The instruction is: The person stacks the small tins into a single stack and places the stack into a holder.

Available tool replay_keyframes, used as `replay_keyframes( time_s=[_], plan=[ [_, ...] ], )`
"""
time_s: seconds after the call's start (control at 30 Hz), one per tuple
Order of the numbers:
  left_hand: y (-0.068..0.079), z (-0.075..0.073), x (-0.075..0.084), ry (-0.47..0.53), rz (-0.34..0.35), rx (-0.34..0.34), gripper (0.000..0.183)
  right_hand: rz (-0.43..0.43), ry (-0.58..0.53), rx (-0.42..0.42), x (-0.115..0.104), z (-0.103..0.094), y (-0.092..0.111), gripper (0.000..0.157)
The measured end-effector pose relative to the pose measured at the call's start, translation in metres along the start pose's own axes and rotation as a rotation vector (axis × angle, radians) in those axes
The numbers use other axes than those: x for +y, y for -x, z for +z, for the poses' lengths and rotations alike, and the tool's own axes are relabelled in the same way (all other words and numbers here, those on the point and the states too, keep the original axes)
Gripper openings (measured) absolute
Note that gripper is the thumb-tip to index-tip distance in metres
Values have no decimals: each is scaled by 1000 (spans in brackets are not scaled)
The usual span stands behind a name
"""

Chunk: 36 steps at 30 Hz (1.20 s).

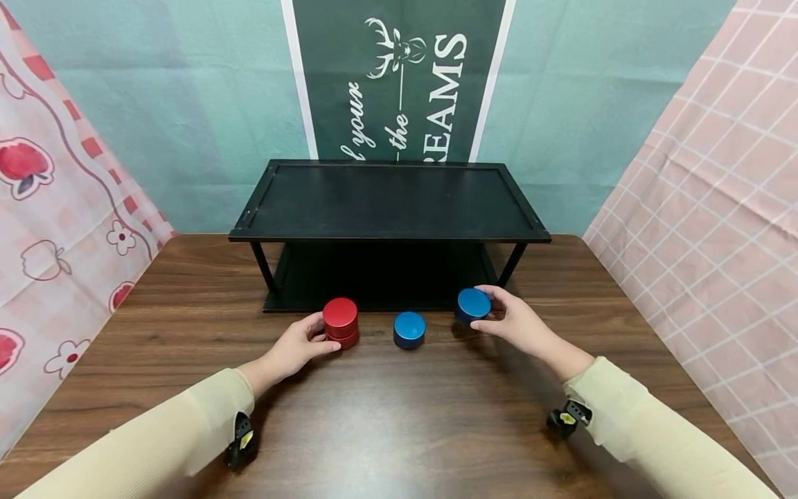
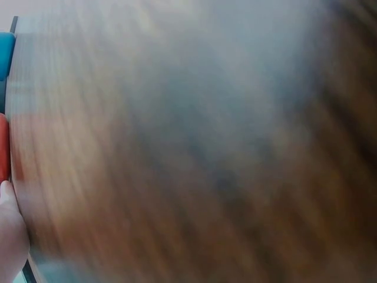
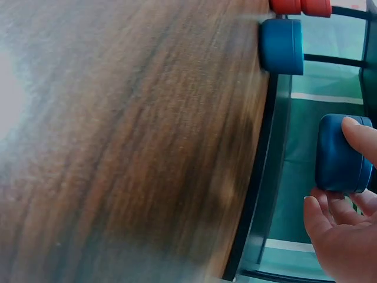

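Note:
Two red round tins stand stacked near the shelf's front edge, an upper red tin [image 1: 340, 313] on a lower red tin [image 1: 344, 339]. My left hand [image 1: 301, 344] holds this stack from the left side, thumb in front. A blue round tin [image 1: 409, 330] sits on the table between the hands. Raised off the tabletop, a second blue round tin [image 3: 340, 154] is gripped by my right hand [image 1: 514, 320], thumb on one side and fingers on the other. The left wrist view is blurred and catches only a bit of the left hand [image 2: 10, 242] and a red tin [image 2: 3, 147].
A black two-tier shelf [image 1: 393, 201] stands behind the tins, its lower board [image 1: 374, 277] close to the table surface. The brown wooden table [image 1: 399, 423] extends in front. Cloths hang at the back and both sides, including a green banner with white lettering [image 1: 399, 83].

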<state>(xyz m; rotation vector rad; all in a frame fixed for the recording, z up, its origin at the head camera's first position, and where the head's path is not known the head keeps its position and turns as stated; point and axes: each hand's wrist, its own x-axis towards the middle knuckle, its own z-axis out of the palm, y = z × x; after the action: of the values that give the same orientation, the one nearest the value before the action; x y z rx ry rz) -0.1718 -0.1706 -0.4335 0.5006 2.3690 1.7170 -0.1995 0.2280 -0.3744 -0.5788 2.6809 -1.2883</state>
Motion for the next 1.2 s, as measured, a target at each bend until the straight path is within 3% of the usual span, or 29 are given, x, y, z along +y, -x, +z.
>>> replay_keyframes(
  time_s=[1.2],
  plan=[
    [1,-1,2,32,-10,-10,58,-23,-34,27,-36,-3,-7,63]
  ],
)
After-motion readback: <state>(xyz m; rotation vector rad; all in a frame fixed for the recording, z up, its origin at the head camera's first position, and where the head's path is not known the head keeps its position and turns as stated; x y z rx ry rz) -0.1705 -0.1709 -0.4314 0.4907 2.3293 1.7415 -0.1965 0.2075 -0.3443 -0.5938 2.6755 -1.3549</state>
